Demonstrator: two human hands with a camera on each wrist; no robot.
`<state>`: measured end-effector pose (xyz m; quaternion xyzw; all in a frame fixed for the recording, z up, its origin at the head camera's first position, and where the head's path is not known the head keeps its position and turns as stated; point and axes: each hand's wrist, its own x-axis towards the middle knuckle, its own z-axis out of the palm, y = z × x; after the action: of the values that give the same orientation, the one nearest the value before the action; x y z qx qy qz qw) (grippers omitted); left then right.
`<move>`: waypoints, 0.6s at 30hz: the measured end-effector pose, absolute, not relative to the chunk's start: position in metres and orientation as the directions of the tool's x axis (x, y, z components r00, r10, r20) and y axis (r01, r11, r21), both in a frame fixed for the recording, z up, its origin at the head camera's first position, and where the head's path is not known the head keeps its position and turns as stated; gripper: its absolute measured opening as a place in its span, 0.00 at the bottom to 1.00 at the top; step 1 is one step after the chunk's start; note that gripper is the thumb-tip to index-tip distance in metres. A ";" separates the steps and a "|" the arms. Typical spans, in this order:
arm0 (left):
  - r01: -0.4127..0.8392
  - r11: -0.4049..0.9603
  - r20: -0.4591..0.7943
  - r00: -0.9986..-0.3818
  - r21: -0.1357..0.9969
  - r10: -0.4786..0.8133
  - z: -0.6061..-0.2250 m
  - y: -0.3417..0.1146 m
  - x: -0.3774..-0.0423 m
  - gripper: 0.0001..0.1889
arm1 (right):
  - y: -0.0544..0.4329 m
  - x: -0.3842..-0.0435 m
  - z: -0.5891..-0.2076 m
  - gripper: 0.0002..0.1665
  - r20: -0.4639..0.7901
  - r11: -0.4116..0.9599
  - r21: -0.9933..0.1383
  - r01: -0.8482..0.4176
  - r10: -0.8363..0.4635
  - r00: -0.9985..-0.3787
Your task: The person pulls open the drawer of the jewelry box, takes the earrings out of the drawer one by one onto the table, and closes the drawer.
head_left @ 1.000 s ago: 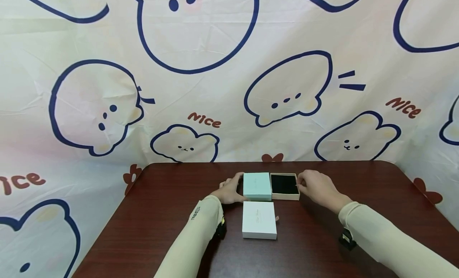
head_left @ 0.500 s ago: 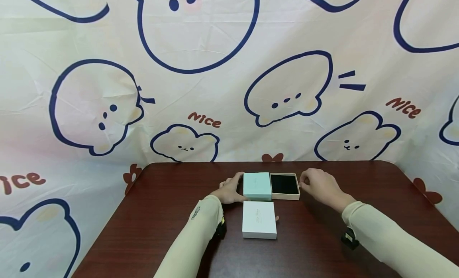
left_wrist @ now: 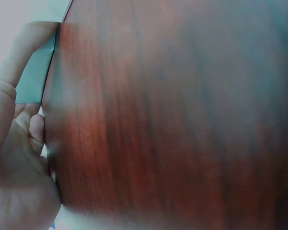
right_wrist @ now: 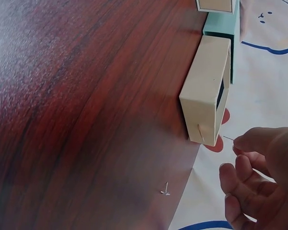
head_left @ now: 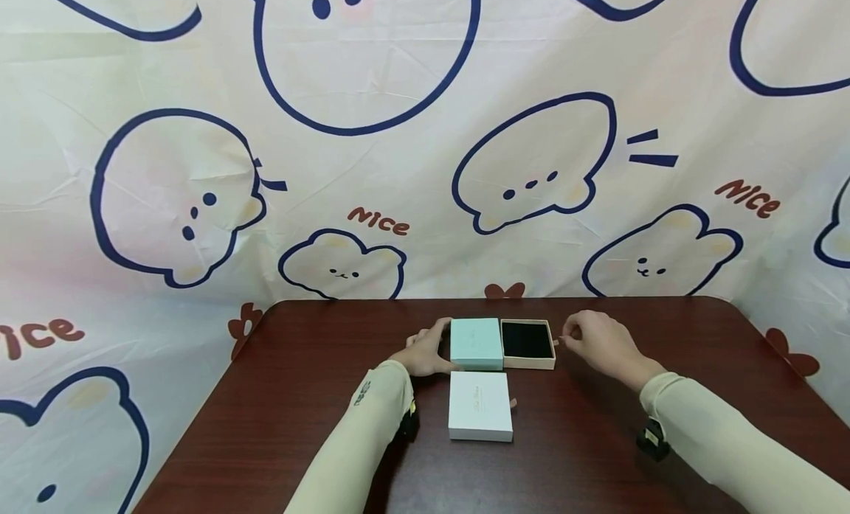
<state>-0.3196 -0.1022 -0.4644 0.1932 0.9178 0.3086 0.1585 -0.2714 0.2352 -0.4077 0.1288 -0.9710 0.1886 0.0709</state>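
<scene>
In the head view, my left hand (head_left: 423,352) grips the teal box sleeve (head_left: 476,343), thumb at the near side and fingers at the far side. From the sleeve's right end projects a cream drawer (head_left: 527,344) with a black inner pad. A small pull tab (right_wrist: 201,132) sticks out of the drawer's end. Just right of it, apart from the drawer, is my right hand (head_left: 600,344). Its thumb and index finger pinch a thin pin-like piece (right_wrist: 228,138), mostly hidden by the fingertips. A tiny stud earring (right_wrist: 165,190) lies on the table below that hand.
A white box (head_left: 480,406) with a small tab on its right lies in front of the teal one. Everything stands on the dark wooden table (head_left: 319,425). A patterned cloth (head_left: 425,167) hangs behind the table's far edge.
My right hand has drawn a little to the right, away from the drawer's end, so the pull tab now shows. The left hand and both boxes have stayed in place.
</scene>
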 end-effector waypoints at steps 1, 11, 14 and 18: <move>0.256 0.736 -0.173 -0.875 0.627 0.452 -0.464 -0.102 -0.320 0.55 | 0.236 -0.271 -0.408 0.03 0.188 0.895 -0.350 -0.276 -0.221 -0.957; 0.253 0.735 -0.174 -0.876 0.629 0.450 -0.466 -0.103 -0.321 0.55 | 0.241 -0.272 -0.409 0.05 0.189 0.891 -0.370 -0.264 -0.206 -0.960; 0.253 0.735 -0.174 -0.876 0.629 0.451 -0.466 -0.103 -0.321 0.55 | 0.243 -0.273 -0.409 0.05 0.185 0.890 -0.375 -0.258 -0.201 -0.962; 0.256 0.732 -0.173 -0.874 0.632 0.455 -0.465 -0.103 -0.321 0.55 | 0.247 -0.275 -0.411 0.05 0.169 0.888 -0.390 -0.244 -0.192 -0.967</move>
<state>-0.3206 -0.1028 -0.4655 0.1936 0.9167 0.3107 0.1601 -0.2752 0.2467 -0.4110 0.1123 -0.9696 0.2082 0.0628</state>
